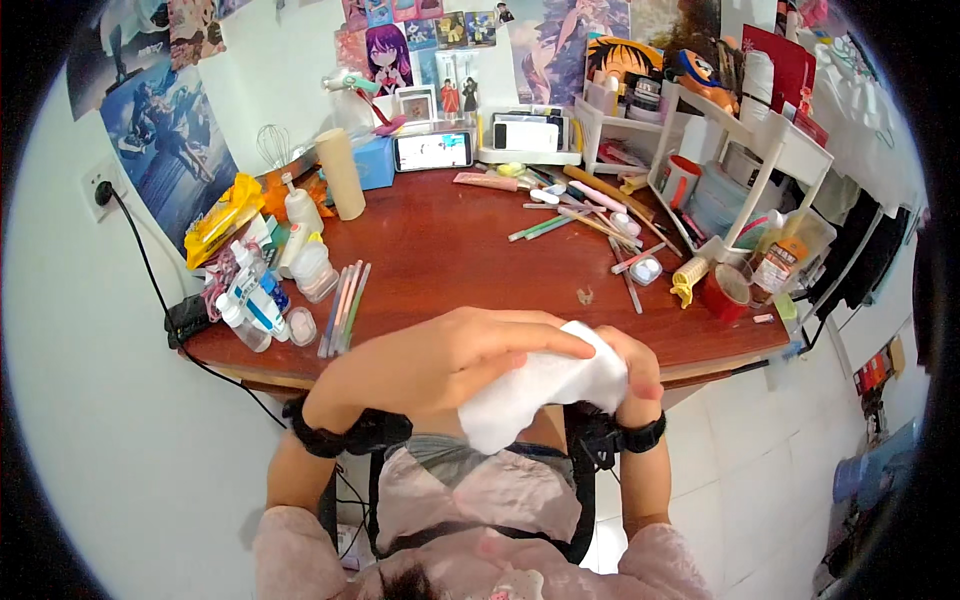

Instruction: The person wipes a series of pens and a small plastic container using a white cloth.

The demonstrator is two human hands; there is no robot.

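A crumpled white tissue or thin cloth (pixel 510 409) lies between my hands, just in front of the desk's near edge. My left hand (pixel 450 352) reaches across from the left with its fingers extended over the upper part of the white sheet. On the right, my right hand (pixel 634 364) is curled at the sheet's other end; its fingers are partly hidden. The sheet's lower edge hangs loose above my lap. Black straps with devices sit on both wrists. Several slim capped pens (pixel 345 307) lie side by side on the desk beyond my left hand.
The brown wooden desk (pixel 420 247) holds bottles and a round lidded box (pixel 302 326) at left, scattered pens (pixel 551 225) at right, and a phone (pixel 433 151) propped at the back. A white shelf rack (pixel 757 187) stands at right. A black cable (pixel 150 277) runs down the left side.
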